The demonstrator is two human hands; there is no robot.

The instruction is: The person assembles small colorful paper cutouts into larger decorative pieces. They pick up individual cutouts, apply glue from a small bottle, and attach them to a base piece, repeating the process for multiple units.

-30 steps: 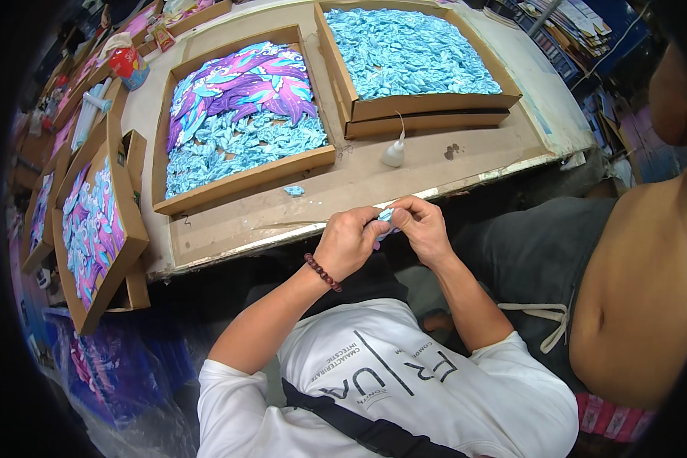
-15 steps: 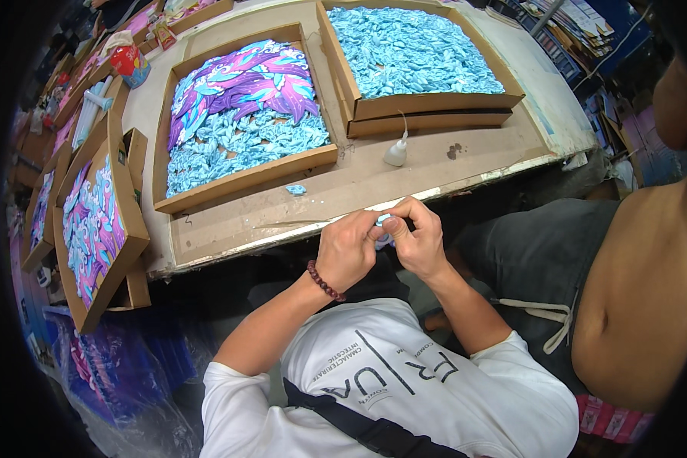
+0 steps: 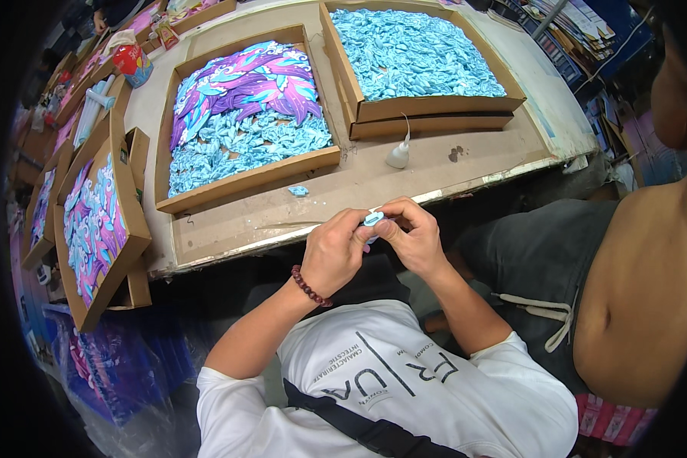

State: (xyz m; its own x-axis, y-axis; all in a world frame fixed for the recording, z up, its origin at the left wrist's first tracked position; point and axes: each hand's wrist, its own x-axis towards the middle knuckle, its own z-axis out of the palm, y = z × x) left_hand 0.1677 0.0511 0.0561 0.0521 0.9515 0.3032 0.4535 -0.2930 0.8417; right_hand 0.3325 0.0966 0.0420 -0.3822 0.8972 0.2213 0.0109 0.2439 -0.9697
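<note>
Both hands meet at the table's near edge around a small light-blue piece (image 3: 373, 219) with a bit of purple under it. Fingers and thumb of my left hand (image 3: 333, 252) pinch it from the left. My right hand (image 3: 417, 240) grips it from the other side, thumb against its near face. Much of the piece is hidden by the fingers. Just beyond the hands, a loose light-blue piece (image 3: 298, 191) lies on the table. A thin stick-like thing (image 3: 288, 224) runs along the edge beside my left hand; whether they touch, I cannot tell.
A white squeeze bottle (image 3: 398, 155) with a thin nozzle stands on the table. Behind are a carton tray (image 3: 248, 177) of purple and blue pieces and stacked trays (image 3: 435, 103) of light-blue ones. More trays (image 3: 133, 243) lean at left. A person (image 3: 633, 290) sits close at right.
My hands have shifted slightly left with the piece. It has turned, so more of its light-blue face shows between the fingers.
</note>
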